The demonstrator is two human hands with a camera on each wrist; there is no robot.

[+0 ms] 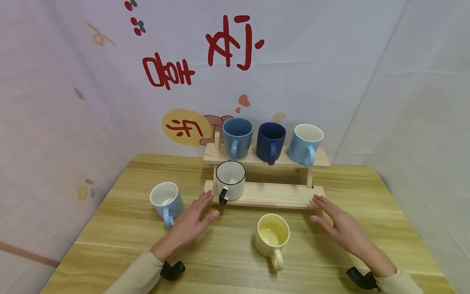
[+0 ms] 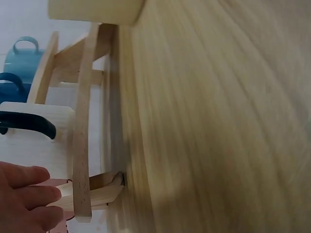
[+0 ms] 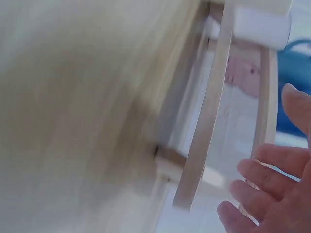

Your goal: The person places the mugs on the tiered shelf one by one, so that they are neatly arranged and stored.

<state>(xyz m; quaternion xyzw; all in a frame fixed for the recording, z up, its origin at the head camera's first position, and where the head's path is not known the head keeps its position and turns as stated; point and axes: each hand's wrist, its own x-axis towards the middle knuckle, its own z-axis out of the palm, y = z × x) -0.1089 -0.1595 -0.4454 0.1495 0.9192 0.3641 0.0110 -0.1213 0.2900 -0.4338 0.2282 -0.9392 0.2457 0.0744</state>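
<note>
My left hand (image 1: 192,222) is stretched out over the table with straight fingers and holds nothing. Its fingertips are near the left end of the wooden rack's lower shelf (image 1: 279,195), beside a white mug with a black rim and handle (image 1: 232,183). A light blue mug (image 1: 172,206) stands on the table just left of this hand. My right hand (image 1: 343,228), fingers extended and holding nothing, is at the right end of the lower shelf. Between the hands, a yellow mug (image 1: 264,245) stands upright on the table, its handle towards me.
On the rack's upper shelf (image 1: 253,157) stand a grey-blue mug (image 1: 238,139), a dark blue mug (image 1: 268,145) and a light blue mug with a white inside (image 1: 302,147). Behind the table (image 1: 220,261) hangs a white cloth (image 1: 312,61) with red characters.
</note>
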